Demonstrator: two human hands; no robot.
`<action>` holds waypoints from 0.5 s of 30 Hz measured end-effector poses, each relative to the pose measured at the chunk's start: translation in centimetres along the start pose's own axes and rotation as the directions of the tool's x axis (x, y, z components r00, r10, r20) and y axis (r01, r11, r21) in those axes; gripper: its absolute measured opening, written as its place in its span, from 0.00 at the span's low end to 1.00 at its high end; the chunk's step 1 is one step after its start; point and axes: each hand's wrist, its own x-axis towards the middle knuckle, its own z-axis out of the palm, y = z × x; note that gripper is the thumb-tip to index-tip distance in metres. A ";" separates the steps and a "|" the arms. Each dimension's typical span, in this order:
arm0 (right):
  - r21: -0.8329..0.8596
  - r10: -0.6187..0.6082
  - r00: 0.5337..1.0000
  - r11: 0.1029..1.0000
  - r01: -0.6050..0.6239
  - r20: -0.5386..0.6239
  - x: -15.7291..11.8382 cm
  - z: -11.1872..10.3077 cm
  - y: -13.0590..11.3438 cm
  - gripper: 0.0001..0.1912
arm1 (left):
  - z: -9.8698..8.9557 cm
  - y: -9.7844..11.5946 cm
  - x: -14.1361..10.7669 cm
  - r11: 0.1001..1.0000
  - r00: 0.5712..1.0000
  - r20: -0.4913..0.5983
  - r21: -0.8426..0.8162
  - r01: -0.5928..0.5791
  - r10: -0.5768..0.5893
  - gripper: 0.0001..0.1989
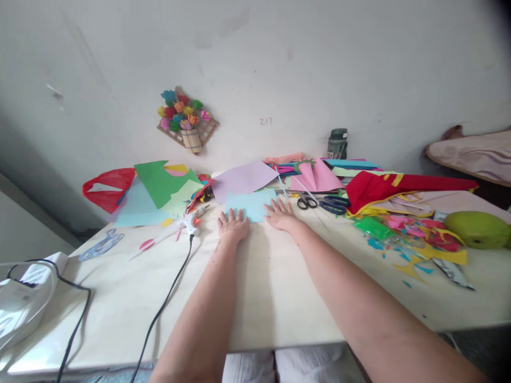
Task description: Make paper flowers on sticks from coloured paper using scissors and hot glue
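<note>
A light blue sheet of paper (253, 205) lies flat on the table, in the middle of the view. My left hand (233, 224) rests palm down with fingers spread over its left corner. On the right side of the sheet, my right hand (279, 215) is also flat, fingers apart. Behind the blue sheet, a lilac sheet (243, 181) slants upward. Close to my left hand lies a white glue gun (190, 221) with a black cord. Two pairs of scissors, one black (307, 203) and one dark blue (334, 205), are right of my right hand.
Coloured sheets, including a green one (165, 183), and a red bag (109, 187) are at the back left. A red cloth (383, 186), paper scraps (427, 242) and a green fruit (477, 229) occupy the right. A power strip (43, 268) stands at the left edge; a bottle (337, 143) is behind.
</note>
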 end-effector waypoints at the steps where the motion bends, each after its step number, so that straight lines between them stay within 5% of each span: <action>1: -0.005 0.009 1.000 1.000 -0.009 0.007 0.0 -0.1 0.2 0.29 | 0.0 0.0 0.0 1.000 1.000 0.001 0.003 -0.002 0.002 0.29; 15: 0.028 0.019 0.998 0.999 -0.020 0.064 -0.5 -0.8 2.1 0.28 | 0.2 -1.5 0.6 0.994 0.993 -0.040 0.017 0.111 -0.110 0.27</action>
